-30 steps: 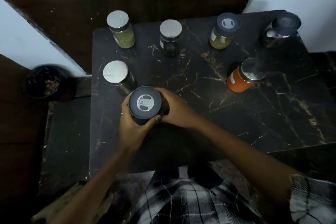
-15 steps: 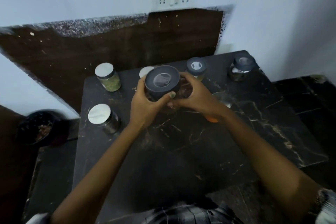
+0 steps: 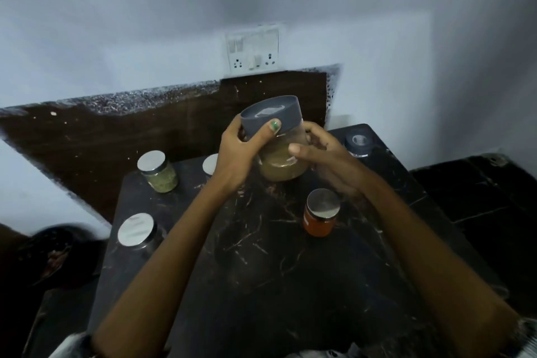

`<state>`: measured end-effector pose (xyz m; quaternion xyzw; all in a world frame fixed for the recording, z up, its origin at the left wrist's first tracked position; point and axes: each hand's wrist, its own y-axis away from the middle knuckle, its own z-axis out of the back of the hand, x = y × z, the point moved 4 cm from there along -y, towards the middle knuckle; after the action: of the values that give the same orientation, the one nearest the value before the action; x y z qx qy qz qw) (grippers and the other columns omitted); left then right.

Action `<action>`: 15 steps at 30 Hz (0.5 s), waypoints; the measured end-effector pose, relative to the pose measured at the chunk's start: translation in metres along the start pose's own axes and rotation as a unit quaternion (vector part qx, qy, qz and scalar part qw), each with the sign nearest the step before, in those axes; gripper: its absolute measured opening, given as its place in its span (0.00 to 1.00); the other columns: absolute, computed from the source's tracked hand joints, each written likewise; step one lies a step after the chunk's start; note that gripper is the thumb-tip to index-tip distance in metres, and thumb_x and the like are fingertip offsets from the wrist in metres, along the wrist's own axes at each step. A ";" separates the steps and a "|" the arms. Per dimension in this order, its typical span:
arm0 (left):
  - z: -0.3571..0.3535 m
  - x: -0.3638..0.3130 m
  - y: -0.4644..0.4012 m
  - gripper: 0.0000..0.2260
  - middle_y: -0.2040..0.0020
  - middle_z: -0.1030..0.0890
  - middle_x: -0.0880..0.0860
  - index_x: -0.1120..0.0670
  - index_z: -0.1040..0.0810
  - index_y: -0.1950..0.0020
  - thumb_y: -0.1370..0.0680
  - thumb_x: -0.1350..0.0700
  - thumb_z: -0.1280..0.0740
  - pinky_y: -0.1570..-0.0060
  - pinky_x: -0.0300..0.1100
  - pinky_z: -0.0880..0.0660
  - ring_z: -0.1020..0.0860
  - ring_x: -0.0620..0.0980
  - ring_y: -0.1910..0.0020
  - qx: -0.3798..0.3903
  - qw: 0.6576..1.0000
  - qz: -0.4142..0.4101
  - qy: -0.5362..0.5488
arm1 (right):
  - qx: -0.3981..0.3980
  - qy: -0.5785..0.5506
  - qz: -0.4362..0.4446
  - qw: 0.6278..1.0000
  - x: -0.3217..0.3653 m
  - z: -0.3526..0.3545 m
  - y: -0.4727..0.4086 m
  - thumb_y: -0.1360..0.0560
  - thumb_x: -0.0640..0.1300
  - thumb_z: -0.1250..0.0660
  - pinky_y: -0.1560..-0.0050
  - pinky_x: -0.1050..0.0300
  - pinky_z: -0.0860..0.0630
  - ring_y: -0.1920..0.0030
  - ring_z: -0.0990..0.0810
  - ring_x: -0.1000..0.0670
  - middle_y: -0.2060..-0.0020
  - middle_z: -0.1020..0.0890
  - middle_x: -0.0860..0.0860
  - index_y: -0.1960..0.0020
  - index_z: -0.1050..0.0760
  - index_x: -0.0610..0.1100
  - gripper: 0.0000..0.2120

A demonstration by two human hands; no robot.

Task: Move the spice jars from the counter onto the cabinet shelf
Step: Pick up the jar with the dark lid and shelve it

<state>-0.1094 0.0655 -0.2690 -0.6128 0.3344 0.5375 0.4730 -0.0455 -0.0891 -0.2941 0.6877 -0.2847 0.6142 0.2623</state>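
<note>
Jar with the grey lid point(image 3: 280, 142) has gone up since the earlier frames: a second ago it sat low over the near-left part of the counter, now it's held well above the counter's middle, in front of the brown backsplash point(image 3: 116, 136), tilted so the lid leans away toward the wall. View has also swung up, so the wall socket plate point(image 3: 252, 48) now shows. Yellowish-brown powder visible through the clear jar body, not seen before when only the lid top faced the camera

Left hand point(image 3: 236, 154) grips the jar from the left, thumb with green nail lying across the lid rim. Right hand point(image 3: 325, 158) holds the jar from the right, fingers curled round the glass, thumb on the front. Both hands clamp the same jar, as before

Dark marble counter point(image 3: 261, 270) carries the other jars, none shifted: silver-lid jar of green spice point(image 3: 158, 171) at back left, silver-lid jar point(image 3: 136, 231) at near left, orange jar with silver lid point(image 3: 321, 216) just below the right wrist, grey-lid jar point(image 3: 359, 141) at back right. Another silver lid point(image 3: 209, 163) peeks out behind the left wrist, mostly hidden. Cabinet shelf not in view
</note>
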 end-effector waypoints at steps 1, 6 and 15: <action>-0.003 -0.005 -0.003 0.23 0.48 0.19 0.49 0.52 0.26 0.40 0.31 0.45 0.28 0.56 0.33 0.23 0.19 0.43 0.50 0.005 1.000 0.002 0.004 | 0.018 -0.024 -0.007 1.000 0.000 0.001 0.001 0.32 0.51 0.27 0.37 0.43 0.27 0.37 0.23 0.44 0.39 0.21 0.46 0.36 0.28 0.53 0.25; -0.017 -0.031 -0.012 0.22 0.51 0.18 0.49 0.51 0.24 0.45 0.33 0.40 0.32 0.59 0.32 0.23 0.18 0.42 0.54 0.037 0.999 0.000 0.008 | 0.086 -0.162 -0.036 0.982 0.006 -0.003 0.006 0.32 0.51 0.29 0.31 0.38 0.36 0.32 0.29 0.41 0.32 0.28 0.41 0.28 0.36 0.46 0.34; -0.027 -0.060 -0.022 0.28 0.42 0.20 0.59 0.59 0.27 0.36 0.28 0.41 0.33 0.43 0.48 0.23 0.20 0.56 0.44 0.026 0.999 0.003 0.035 | 0.004 -0.267 0.048 0.962 0.040 -0.017 0.001 0.31 0.45 0.31 0.43 0.47 0.24 0.36 0.26 0.41 0.36 0.27 0.38 0.30 0.35 0.37 0.32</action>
<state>-0.0917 0.0412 -0.2065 -0.6178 0.3666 0.5083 0.4750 -0.0543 -0.0803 -0.2523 0.8135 -0.3743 0.4211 0.1444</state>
